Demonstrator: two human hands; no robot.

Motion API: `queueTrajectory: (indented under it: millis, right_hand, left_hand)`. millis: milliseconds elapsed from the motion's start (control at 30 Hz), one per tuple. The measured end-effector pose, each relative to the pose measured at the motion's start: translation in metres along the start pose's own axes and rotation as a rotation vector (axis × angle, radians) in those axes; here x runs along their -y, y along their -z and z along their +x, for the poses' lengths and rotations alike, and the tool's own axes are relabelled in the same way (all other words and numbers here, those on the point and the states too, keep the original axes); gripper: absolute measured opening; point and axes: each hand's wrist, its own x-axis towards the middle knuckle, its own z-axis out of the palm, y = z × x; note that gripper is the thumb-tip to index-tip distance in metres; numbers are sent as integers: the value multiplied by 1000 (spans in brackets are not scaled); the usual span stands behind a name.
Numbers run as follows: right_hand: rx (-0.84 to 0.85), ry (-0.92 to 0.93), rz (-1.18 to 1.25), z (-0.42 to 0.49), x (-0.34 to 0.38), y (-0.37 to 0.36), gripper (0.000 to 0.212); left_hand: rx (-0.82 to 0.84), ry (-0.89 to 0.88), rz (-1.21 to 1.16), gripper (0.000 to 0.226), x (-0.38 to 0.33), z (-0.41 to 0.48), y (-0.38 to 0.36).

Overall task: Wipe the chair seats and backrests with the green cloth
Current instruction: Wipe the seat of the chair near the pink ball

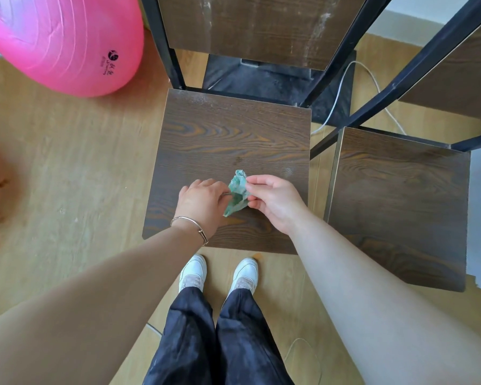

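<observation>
Directly above the front half of the dark wooden chair seat (228, 140), the crumpled green cloth (237, 193) is pinched between both hands. It is gripped by the left hand (203, 202) on one side and by the right hand (275, 201) on the other. A second chair seat (400, 207) stands just beside, a pink exercise ball (64, 43) well apart.
</observation>
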Motion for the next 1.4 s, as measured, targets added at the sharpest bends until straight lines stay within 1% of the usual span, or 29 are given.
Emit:
queueTrajectory:
  millis: [67,100,167,233,300,367,433,567,600,700,733,800,900,933,1000,1033,1100,1167,1233,1400]
  right_hand:
    - [36,13,-68,-2,2,6,28]
    - [36,25,-165,-2,3,11,32]
    - [-16,57,-455,-1,2,18,35]
    - [-81,93,-693,1,0,24,29]
    - [-135,123,-791,0,-1,29,18]
    - [-183,145,-815,-1,-2,33,12]
    - [-237,141,-793,-3,-3,36,13]
    - [-310,75,-652,-3,-6,37,12]
    - [-318,63,-602,-4,-6,36,13]
    - [-353,68,-482,-8,-4,33,15]
    - [-367,79,-470,-9,-2,32,18]
    - [-360,97,-451,-12,2,34,24]
    - [-258,109,-418,-13,6,37,27]
    - [-223,130,-484,-13,8,38,27]
    - [-198,199,-719,-14,9,40,33]
    - [-216,244,-832,-15,10,41,34]
    - [-269,355,-955,-17,13,40,26]
    - [-272,470,-954,-18,16,43,16]
    - [-244,537,-927,-21,20,46,8]
    - [-204,598,-1008,-41,23,51,6]
  left_hand:
    - [-14,111,-107,16,6,3,3]
    - [-22,179,-152,15,10,5,4]
    - [-44,321,-236,15,16,6,8]
    - [-57,405,-277,18,22,7,11]
    - [-50,453,-284,23,27,7,11]
    - [-35,504,-298,24,31,6,9]
    - [-21,555,-319,23,32,6,9]
    - [-21,612,-379,17,31,4,14]
    - [-26,640,-433,14,31,3,14]
    - [-53,712,-709,3,28,3,15]
    - [-58,709,-770,4,27,3,16]
    - [-55,678,-833,13,25,4,22]
    - [-19,631,-908,27,24,5,31]
    - [-5,621,-925,28,25,5,34]
    - [29,579,-924,27,29,5,42]
    - [45,550,-902,27,30,4,45]
    - [62,487,-798,26,32,2,51]
    - [55,435,-681,22,31,-3,57]
    - [32,396,-616,19,29,-7,63]
    - [34,295,-400,7,25,-23,77]
